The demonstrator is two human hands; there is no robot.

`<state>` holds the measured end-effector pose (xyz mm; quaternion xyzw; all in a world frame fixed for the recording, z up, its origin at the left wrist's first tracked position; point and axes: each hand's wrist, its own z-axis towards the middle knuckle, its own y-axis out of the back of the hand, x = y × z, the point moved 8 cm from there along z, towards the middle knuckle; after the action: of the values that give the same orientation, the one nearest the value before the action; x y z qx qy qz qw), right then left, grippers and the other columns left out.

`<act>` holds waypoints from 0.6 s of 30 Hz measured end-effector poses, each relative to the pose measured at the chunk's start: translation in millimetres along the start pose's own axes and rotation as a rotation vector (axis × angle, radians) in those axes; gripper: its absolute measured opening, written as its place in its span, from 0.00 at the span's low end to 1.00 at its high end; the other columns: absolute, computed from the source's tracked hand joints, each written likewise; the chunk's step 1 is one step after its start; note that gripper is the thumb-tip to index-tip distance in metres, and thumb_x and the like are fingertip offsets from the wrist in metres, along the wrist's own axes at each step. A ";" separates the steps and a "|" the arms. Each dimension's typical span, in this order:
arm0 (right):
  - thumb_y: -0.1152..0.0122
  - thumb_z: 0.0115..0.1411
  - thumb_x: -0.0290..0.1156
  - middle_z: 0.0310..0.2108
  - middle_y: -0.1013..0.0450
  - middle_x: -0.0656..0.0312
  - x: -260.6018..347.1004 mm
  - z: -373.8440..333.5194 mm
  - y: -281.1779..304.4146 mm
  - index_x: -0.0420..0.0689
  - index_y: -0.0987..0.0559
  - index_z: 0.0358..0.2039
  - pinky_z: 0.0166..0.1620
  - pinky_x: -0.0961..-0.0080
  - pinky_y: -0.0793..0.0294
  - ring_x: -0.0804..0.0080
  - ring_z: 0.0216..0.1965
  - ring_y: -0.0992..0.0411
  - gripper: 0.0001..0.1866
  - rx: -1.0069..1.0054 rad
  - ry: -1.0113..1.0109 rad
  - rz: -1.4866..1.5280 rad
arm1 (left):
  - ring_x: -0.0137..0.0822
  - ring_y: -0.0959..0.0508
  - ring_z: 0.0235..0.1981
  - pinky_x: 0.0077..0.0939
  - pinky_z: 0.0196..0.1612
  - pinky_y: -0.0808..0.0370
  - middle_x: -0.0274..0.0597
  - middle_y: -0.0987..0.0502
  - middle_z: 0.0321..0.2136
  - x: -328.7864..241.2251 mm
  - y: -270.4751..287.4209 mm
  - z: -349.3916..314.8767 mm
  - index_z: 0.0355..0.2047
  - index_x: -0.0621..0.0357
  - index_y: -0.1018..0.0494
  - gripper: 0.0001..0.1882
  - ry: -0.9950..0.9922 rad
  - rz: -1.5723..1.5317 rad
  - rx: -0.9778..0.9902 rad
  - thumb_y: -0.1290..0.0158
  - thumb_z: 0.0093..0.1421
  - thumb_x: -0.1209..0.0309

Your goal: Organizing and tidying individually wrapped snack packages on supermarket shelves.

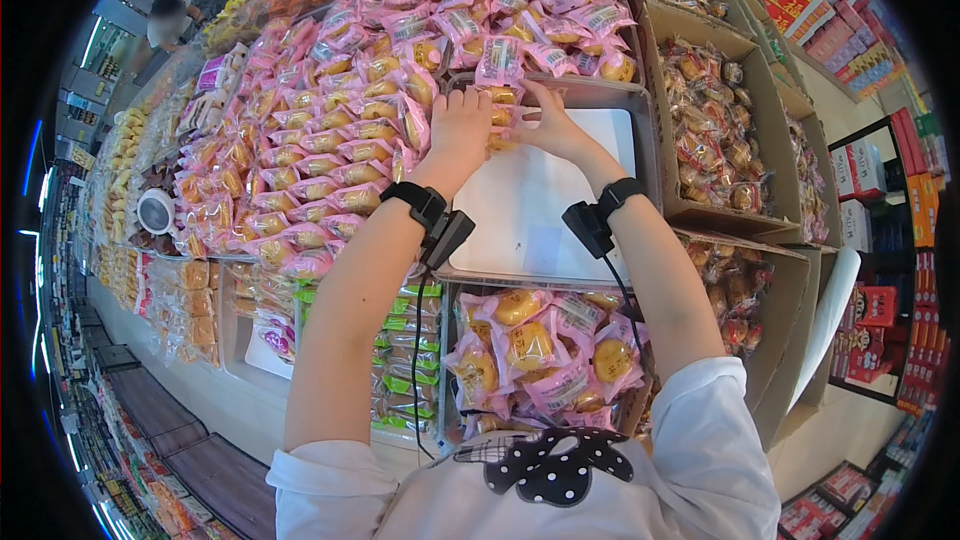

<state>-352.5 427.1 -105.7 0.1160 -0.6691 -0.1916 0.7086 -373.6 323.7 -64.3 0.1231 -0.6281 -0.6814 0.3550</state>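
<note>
Both my hands are at the far left corner of a clear plastic bin with a white bottom (530,202). Between them stand a few small golden cakes in pink wrappers (503,116), lined up in a short row. My left hand (462,132) presses on the row's left side, fingers pointing away from me. On the row's other side, my right hand (556,128) is curved, thumb and fingertips against the wrappers. The hands together clasp the cakes. My fingers partly hide the lowest cakes.
More pink-wrapped cakes (330,135) stand in rows on the left, with a loose heap (550,15) behind. Nearer me is another bin of pink packets (535,350). Cardboard boxes of wrapped pastries (705,125) line the right. A round white object (156,211) lies far left.
</note>
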 end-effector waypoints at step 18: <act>0.28 0.35 0.27 0.50 0.40 0.47 -32.3 2.6 -10.7 0.39 0.50 0.57 0.41 0.72 0.28 0.62 0.49 0.36 0.51 -0.109 -0.093 0.082 | 0.45 0.31 0.44 0.36 0.44 0.31 0.44 0.36 0.48 -3.8 9.1 -0.4 0.46 0.49 0.36 0.30 -0.270 -0.278 -0.050 0.41 0.38 0.71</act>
<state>-357.4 431.5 -139.3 0.0406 -0.6941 -0.2040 0.6892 -367.6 326.2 -56.8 0.1075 -0.6299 -0.7495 0.1728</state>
